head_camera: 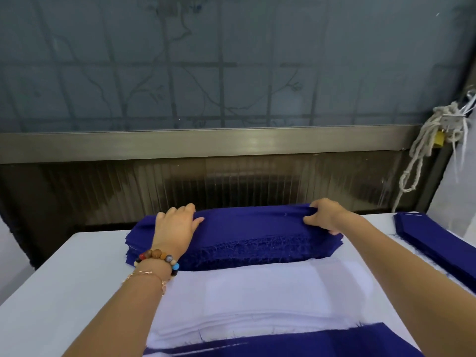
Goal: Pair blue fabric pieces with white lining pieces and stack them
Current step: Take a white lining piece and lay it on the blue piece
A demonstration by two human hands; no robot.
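Gripping the right end of the blue fabric stack [244, 235], the right hand [323, 215] had its fingers curled into a bunched fold of the top layers. The left hand [175, 225] lay on the stack's left end, fingers bent over the far side and thumb flat on top, so it clasped the cloth too. A bead bracelet [159, 256] of wooden and coloured beads and a thin chain bracelet [146, 274] circled the left wrist.

The stack was a long, thick pile of woven deep-blue cloth with frayed, fuzzy cut edges, and it sat at the far edge of the worktop [64, 279]. Just in front of it lay the white lining pieces [257, 292] – smooth, flat, layered rectangles. A single blue piece [296, 343] crossed the near edge, and a second blue pile [438, 240] ran along the right edge.

The worktop was plain white and matte. Beyond it stood a dark ribbed panel [231, 181], a brushed metal rail [206, 143] and a frosted window [231, 60] shadowed by a grille – a knotted pale rope [425, 140] hung at its right side.
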